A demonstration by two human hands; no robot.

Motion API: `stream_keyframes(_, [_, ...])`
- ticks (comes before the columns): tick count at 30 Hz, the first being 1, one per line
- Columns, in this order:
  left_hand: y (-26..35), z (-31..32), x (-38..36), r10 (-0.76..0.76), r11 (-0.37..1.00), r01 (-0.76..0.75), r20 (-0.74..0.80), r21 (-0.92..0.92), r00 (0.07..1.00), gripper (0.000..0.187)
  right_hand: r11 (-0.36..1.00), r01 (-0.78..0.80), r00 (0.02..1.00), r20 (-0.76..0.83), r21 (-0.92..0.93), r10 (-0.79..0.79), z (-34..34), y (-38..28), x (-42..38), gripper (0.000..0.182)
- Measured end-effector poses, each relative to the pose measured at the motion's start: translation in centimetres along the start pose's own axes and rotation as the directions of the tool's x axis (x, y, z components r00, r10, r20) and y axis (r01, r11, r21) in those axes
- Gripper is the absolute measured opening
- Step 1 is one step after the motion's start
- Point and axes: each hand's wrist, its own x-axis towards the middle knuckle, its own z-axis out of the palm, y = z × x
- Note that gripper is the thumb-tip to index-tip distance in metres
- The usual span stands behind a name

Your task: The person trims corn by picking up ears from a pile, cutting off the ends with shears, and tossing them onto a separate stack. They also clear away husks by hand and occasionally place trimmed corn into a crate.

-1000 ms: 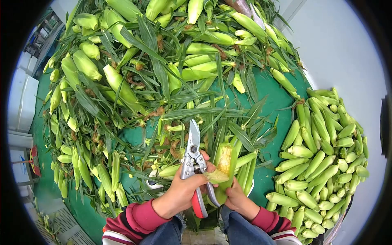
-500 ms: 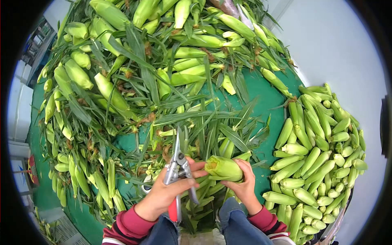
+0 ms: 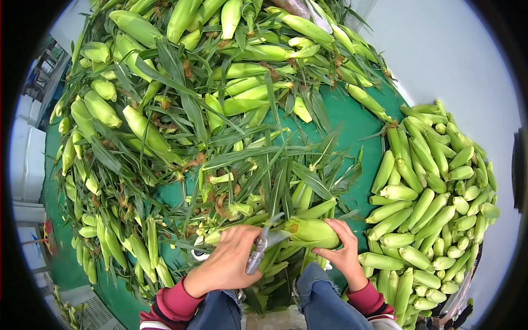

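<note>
Pruning shears (image 3: 257, 255) are gripped in my left hand (image 3: 231, 259), fingers wrapped round the handles. Their blades point right and meet the left end of a green ear of corn (image 3: 314, 233), one blade above the other with a gap between them. My right hand (image 3: 344, 250) holds that ear by its other end, thumb below and fingers on top. The ear lies roughly level above my knees, still in its pale green husk. Below both hands are loose husk leaves (image 3: 278, 261) and cut stalk ends.
A large heap of unhusked corn with long leaves (image 3: 165, 104) covers the far and left sides of the green table (image 3: 352, 129). A pile of trimmed ears (image 3: 423, 214) stands at the right. My knees (image 3: 324, 297) are at the front edge.
My left hand has turned the shears from pointing up to pointing right, bringing the blades onto the ear's end. The ear in my right hand has shifted slightly right and down.
</note>
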Motion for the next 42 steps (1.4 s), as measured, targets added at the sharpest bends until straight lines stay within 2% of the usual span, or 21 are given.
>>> stream_keyframes(4, [1.1,-0.5,1.0,0.129,0.979,-0.119,-0.047,0.163,0.991,0.066,0.995,0.057,0.994,0.094,-0.082,-0.05,0.0,-0.1,0.1,0.07])
stream_keyframes(7, [0.6,-0.1,0.9,0.061,0.995,-0.058,-0.031,0.085,0.998,0.059,0.998,0.033,0.993,0.113,-0.059,-0.026,0.2,-0.4,0.1,0.07])
stream_keyframes(10, [-0.6,0.6,0.4,0.063,0.967,-0.017,-0.173,0.254,0.983,0.055,0.999,-0.038,0.997,0.068,-0.008,0.038,0.4,-0.4,0.0,0.067])
stream_keyframes(12, [-2.1,0.2,0.0,-0.023,0.896,0.176,-0.352,0.408,0.936,0.057,0.988,-0.141,0.99,0.002,0.069,0.141,0.6,-0.1,-0.2,0.065])
stream_keyframes(15, [-3.3,0.1,-0.3,0.005,0.688,0.213,-0.297,0.694,0.955,0.05,0.983,-0.172,0.978,-0.105,0.067,0.178,0.5,0.0,-0.5,0.063])
stream_keyframes(16, [-3.5,0.1,-0.4,0.035,0.588,0.185,-0.253,0.788,0.967,0.05,0.997,-0.064,0.998,-0.017,-0.044,0.064,0.6,-0.7,-0.1,0.063])
stream_keyframes(19, [-2.8,1.9,-0.4,0.067,0.65,0.086,-0.17,0.755,0.983,0.061,0.903,0.261,0.955,0.226,-0.34,-0.191,1.9,-5.0,2.3,0.061])
stream_keyframes(22, [-2.3,0.9,-1.6,-0.071,0.716,0.127,-0.109,0.687,0.991,0.067,0.854,-0.011,0.976,0.182,-0.519,0.123,2.3,-4.1,2.5,0.059])
stream_keyframes(23, [-2.5,0.4,-1.9,-0.13,0.727,0.16,-0.095,0.667,0.987,0.068,0.833,0.074,0.996,0.073,-0.549,-0.04,1.7,-2.5,2.5,0.058])
stream_keyframes(24, [-2.7,0.3,-2.2,-0.092,0.722,0.13,-0.091,0.68,0.992,0.067,0.848,-0.039,0.997,0.032,-0.528,0.066,0.6,-1.9,2.1,0.058])
stream_keyframes(26, [-2.7,0.3,-2.3,-0.002,0.71,0.05,-0.069,0.702,0.998,0.065,0.973,-0.187,0.982,-0.026,-0.137,0.185,-1.3,0.2,0.3,0.058])
stream_keyframes(28, [-4.1,2.9,-1.5,0.039,0.71,-0.03,0.003,0.704,0.999,0.047,0.756,-0.405,0.887,0.022,0.514,0.46,-1.9,1.1,-2.3,0.055])
stream_keyframes(29, [-5.6,4.7,-1.1,0.061,0.683,-0.069,0.037,0.727,0.997,0.043,0.627,-0.417,0.846,0.028,0.658,0.533,-2.4,0.8,-3.6,0.054])
stream_keyframes(31, [-11.3,9.2,0.2,-0.007,0.645,-0.102,0.14,0.757,0.99,0.027,0.498,-0.358,0.755,-0.068,0.79,0.652,-3.3,1.6,-7.2,0.049])
stream_keyframes(32, [-12.5,9.6,1.2,-0.138,0.673,-0.006,0.133,0.739,0.981,0.03,0.412,-0.316,0.644,-0.126,0.855,0.755,-4.0,1.7,-9.5,0.049])
stream_keyframes(34, [-12.5,9.5,1.4,-0.056,0.835,0.03,0.03,0.55,0.998,0.051,0.251,-0.144,0.492,-0.15,0.957,0.857,-6.6,3.5,-14.8,0.044])
stream_keyframes(35, [-12.8,9.6,0.9,0.023,0.789,-0.025,0.011,0.614,1.0,0.057,0.292,-0.07,0.406,-0.24,0.954,0.882,-8.3,2.8,-17.1,0.044])
stream_keyframes(36, [-13.1,9.0,0.8,-0.066,0.808,0.011,0.073,0.589,0.995,0.067,0.322,0.002,0.336,-0.304,0.947,0.891,-10.1,2.6,-18.9,0.043])
stream_keyframes(37, [-13.4,8.7,0.6,0.001,0.787,-0.043,0.069,0.616,0.998,0.068,0.443,0.083,0.17,-0.451,0.893,0.876,-11.1,5.6,-22.5,0.041])
stream_keyframes(40, [-11.0,6.0,-1.2,0.016,0.827,-0.063,0.089,0.559,0.996,0.082,0.611,0.11,-0.006,-0.614,0.784,0.789,-17.7,4.2,-29.3,0.054])
stream_keyframes(42, [-5.4,4.0,-3.1,0.023,0.793,-0.009,-0.015,0.609,1.0,0.068,0.725,0.044,-0.208,-0.704,0.687,0.679,-21.4,6.2,-34.3,0.066])
